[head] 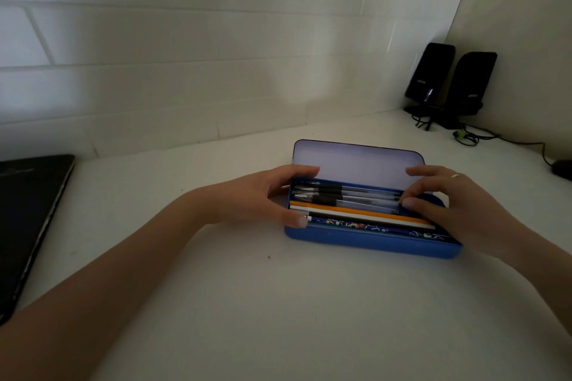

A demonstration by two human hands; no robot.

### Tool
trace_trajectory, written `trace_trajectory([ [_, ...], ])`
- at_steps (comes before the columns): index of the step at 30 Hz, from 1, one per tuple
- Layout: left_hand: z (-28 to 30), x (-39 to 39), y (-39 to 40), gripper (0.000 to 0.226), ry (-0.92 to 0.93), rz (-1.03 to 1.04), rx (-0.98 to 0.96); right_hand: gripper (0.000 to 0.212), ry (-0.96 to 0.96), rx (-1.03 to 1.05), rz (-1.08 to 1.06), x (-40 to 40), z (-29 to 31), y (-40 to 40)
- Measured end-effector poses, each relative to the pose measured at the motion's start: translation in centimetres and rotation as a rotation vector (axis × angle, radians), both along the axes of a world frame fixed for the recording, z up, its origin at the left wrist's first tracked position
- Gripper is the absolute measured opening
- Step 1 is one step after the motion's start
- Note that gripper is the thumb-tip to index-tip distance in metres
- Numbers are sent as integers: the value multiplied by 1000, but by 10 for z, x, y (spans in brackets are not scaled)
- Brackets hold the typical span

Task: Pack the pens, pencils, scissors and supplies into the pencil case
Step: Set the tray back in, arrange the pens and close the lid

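A blue pencil case (371,241) lies on the white desk with its lid (356,164) standing up at the back. Inside lie clear pens with black grips (340,195), an orange pencil (356,211), a white and black pencil (371,217) and a patterned blue pencil (356,225). My left hand (263,195) clasps the case's left end, fingers on the lid's edge and thumb on the front rim. My right hand (448,204) clasps the right end the same way, with a ring on one finger. No scissors are in sight.
A dark laptop (31,210) lies at the left edge of the desk. Two black speakers (448,83) stand in the far right corner with cables (483,136) trailing to a dark mouse (561,168). A white tiled wall runs close behind the case.
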State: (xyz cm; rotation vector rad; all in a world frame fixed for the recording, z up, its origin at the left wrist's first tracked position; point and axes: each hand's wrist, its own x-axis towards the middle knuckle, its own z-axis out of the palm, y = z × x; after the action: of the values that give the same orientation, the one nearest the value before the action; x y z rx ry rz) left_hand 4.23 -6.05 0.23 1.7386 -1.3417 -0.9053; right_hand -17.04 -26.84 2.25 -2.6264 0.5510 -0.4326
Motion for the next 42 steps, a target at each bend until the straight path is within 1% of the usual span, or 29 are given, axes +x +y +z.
trace_trajectory([
  [4,2,-2,1,80,2,-17,-11,12,-7,-20,-14,1,-2,0],
  [10,3,-2,1,82,27,-17,1,11,-23,-23,-54,0,-5,1],
  [14,2,-2,1,77,41,-9,5,8,-44,-32,-63,-2,-5,4],
  [20,2,-3,0,79,33,-7,-2,5,-168,-120,-101,-11,-3,12],
  [22,2,-3,0,79,29,-2,-5,8,-178,-92,-80,-12,-1,15],
  [28,3,-3,1,77,8,-10,3,9,-233,172,-7,-13,1,15],
  [30,3,-4,0,77,9,-10,-2,11,-238,230,8,-13,1,15],
  [35,4,-4,1,75,-1,-16,-7,15,-223,231,-3,-12,-1,16],
  [42,5,-4,1,73,9,-14,-3,14,-215,229,-47,-8,-1,17],
])
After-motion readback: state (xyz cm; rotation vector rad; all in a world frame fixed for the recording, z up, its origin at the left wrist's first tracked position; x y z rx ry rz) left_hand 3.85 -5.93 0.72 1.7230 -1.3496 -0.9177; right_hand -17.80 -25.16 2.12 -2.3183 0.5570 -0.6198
